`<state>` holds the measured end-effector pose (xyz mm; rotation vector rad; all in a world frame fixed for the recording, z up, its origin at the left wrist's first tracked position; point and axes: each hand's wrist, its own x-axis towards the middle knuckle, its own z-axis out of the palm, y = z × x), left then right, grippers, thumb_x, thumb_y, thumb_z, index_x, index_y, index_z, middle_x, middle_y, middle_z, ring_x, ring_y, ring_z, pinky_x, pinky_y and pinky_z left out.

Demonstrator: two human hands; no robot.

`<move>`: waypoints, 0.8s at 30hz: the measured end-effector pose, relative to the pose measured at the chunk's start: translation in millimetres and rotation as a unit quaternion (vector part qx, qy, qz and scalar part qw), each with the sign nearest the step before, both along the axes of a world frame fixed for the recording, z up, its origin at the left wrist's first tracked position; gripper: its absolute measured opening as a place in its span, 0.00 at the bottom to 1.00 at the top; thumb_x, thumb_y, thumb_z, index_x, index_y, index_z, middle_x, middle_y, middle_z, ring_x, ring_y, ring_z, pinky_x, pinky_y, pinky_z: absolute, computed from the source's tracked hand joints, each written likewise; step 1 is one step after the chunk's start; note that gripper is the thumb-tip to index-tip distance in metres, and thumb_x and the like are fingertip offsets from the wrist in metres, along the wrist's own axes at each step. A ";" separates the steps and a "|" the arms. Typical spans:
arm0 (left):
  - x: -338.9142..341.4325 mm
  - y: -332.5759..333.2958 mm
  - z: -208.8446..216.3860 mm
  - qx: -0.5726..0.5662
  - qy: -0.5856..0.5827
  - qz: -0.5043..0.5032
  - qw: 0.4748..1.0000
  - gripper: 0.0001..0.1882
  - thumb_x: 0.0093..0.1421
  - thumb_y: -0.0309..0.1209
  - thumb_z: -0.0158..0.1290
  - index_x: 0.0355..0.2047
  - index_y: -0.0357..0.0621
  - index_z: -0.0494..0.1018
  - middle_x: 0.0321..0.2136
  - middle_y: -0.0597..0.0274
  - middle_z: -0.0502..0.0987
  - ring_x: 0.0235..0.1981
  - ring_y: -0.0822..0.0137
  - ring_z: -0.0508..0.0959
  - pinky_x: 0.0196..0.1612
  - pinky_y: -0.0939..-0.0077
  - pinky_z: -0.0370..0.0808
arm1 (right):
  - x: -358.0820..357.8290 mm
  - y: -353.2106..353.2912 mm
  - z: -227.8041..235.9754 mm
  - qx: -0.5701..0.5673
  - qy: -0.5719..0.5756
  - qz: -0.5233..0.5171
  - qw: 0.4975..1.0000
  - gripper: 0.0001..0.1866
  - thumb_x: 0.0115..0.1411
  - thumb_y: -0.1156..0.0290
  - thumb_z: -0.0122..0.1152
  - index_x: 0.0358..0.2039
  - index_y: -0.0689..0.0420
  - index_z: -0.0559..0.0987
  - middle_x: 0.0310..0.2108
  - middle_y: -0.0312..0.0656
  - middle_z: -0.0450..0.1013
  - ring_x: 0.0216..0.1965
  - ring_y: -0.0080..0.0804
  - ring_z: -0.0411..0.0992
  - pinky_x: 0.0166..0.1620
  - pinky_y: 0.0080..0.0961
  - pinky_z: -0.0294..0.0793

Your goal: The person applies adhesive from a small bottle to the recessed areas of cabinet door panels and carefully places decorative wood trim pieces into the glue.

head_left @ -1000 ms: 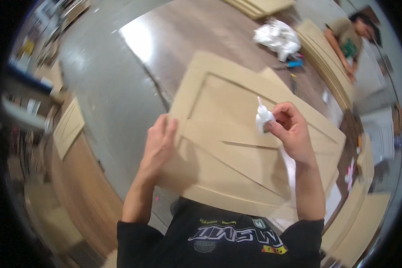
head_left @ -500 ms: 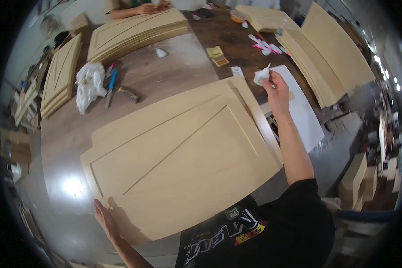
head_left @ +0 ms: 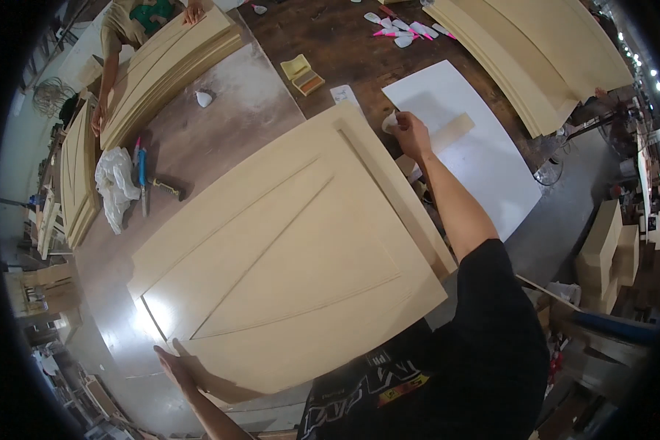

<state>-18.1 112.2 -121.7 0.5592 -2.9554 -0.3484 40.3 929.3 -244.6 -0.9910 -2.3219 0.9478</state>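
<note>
A large pale wooden panel [head_left: 271, 279] with thin grooves cut in its face lies tilted before me, near the table's front edge. My left hand [head_left: 177, 370] grips its lower left edge, thumb side showing and the other fingers mostly hidden. Past the panel's far right edge, my right hand [head_left: 412, 136] pinches a small white squeeze bottle [head_left: 390, 122], partly covered by the fingers. Along the panel's right side runs a narrower wooden strip or second board [head_left: 396, 198]. A white sheet [head_left: 484, 169] with a pale wood piece [head_left: 452, 133] on it lies beyond my right forearm.
Stacked grooved panels [head_left: 176, 66] stand far left, with another person's hands on them. A crumpled plastic bag [head_left: 116, 187], a blue-handled tool [head_left: 141, 167], a yellow box [head_left: 301, 75], a white bottle [head_left: 204, 98] and several pink-tipped bottles [head_left: 403, 31] lie on the table. More boards [head_left: 506, 66] lean far right.
My view has turned, shifting the scene. My right hand has brought the white bottle down and closer to the panel's far edge. My left hand stays on the panel. The other person's hands have moved apart.
</note>
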 end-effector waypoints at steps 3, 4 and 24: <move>-11.8 5.2 -4.4 -0.007 0.005 0.024 1.000 0.50 0.72 0.68 0.33 0.71 0.30 0.60 0.71 0.33 0.61 0.71 0.44 0.63 0.72 0.57 0.59 | -6.1 -15.6 -2.4 -0.061 -0.010 0.015 0.998 0.24 0.60 0.73 0.67 0.57 0.62 0.78 0.50 0.49 0.82 0.49 0.37 0.82 0.54 0.32 0.80; -13.5 0.8 -8.2 -0.007 0.005 0.024 1.000 0.50 0.72 0.68 0.33 0.71 0.30 0.60 0.71 0.33 0.61 0.71 0.44 0.63 0.72 0.57 0.59 | -3.0 -16.1 3.7 -0.079 -0.010 0.031 0.996 0.24 0.60 0.74 0.66 0.58 0.62 0.77 0.51 0.49 0.81 0.50 0.37 0.82 0.54 0.32 0.79; -22.7 25.0 56.5 0.363 -0.026 0.095 0.926 0.32 0.76 0.54 0.37 0.53 0.36 0.76 0.28 0.52 0.77 0.25 0.58 0.80 0.27 0.63 0.77 | 76.6 26.7 92.6 0.109 -0.280 0.321 0.898 0.17 0.57 0.74 0.70 0.47 0.64 0.80 0.41 0.57 0.79 0.43 0.54 0.78 0.48 0.41 0.77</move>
